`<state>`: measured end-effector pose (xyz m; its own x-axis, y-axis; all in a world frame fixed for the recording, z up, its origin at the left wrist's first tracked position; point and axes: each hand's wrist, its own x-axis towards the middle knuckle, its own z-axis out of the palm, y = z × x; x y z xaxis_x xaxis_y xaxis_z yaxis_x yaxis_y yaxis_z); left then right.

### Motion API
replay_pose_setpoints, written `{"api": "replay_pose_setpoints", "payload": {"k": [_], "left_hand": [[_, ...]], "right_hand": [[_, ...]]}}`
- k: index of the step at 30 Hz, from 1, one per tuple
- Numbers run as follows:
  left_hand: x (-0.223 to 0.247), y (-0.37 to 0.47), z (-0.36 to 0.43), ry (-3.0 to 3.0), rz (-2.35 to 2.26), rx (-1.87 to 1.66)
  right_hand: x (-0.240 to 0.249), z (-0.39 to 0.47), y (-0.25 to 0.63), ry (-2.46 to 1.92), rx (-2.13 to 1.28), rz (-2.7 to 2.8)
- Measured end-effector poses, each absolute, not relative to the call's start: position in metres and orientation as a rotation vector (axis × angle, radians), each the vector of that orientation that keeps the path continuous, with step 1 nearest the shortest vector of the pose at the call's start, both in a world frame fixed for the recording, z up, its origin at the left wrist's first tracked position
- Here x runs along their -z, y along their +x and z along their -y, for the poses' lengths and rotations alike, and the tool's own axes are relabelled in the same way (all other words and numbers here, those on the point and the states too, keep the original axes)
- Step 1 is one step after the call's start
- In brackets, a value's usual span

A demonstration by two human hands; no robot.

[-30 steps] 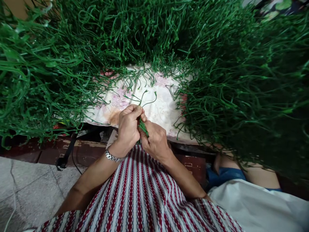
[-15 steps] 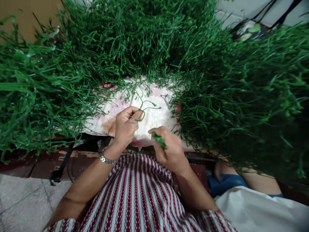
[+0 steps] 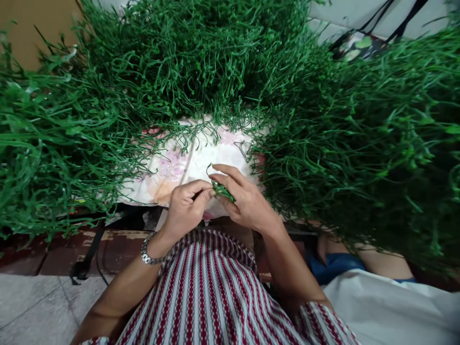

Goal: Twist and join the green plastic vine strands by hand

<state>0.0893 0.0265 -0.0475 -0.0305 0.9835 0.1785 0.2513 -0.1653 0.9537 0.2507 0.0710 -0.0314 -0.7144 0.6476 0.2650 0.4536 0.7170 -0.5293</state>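
Note:
My left hand [image 3: 192, 201] is closed, with thumb and forefinger pinched at the end of the thin green stems. In my right hand [image 3: 246, 199] is a small bundle of green stems [image 3: 223, 190], folded short between thumb and fingers. One curled stem loops up past the right fingertips. Both hands almost touch, just above a white cloth [image 3: 226, 155] with pink and purple flower prints. A large heap of long, thin, curling green stems [image 3: 201, 57] with small knobs at their tips surrounds the cloth at the back and both sides.
A dark red-brown wooden edge [image 3: 57, 254] runs below the cloth, with a black strap [image 3: 86, 261] hanging at left. Another person's bare leg [image 3: 384, 261] and white clothing [image 3: 388, 306] are close on the right. A patterned bag [image 3: 359, 45] stands at the back right.
My hands have come together over the cloth. The loose stem that stuck out from my left hand is now mostly gathered at the bundle, and my right fingers have stretched forward.

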Motion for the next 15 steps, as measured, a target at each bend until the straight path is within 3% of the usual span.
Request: {"api": "replay_pose_setpoints", "payload": {"k": [8,11,13,15], "left_hand": [[0.024,0.069,0.011,2.11,-0.982,-0.806],[0.009,0.052,0.029,2.233,-0.823,-0.657],[0.0,0.04,0.034,2.186,-0.82,-0.688],[-0.006,0.035,0.033,2.11,-0.924,-0.839]], "right_hand": [[0.017,-0.031,0.266,-0.613,-0.518,2.777],[-0.008,-0.019,0.282,-0.425,-0.668,2.905],[-0.026,-0.013,0.301,-0.413,-0.783,2.859],[-0.041,-0.002,0.325,-0.681,-0.647,2.629]]}}
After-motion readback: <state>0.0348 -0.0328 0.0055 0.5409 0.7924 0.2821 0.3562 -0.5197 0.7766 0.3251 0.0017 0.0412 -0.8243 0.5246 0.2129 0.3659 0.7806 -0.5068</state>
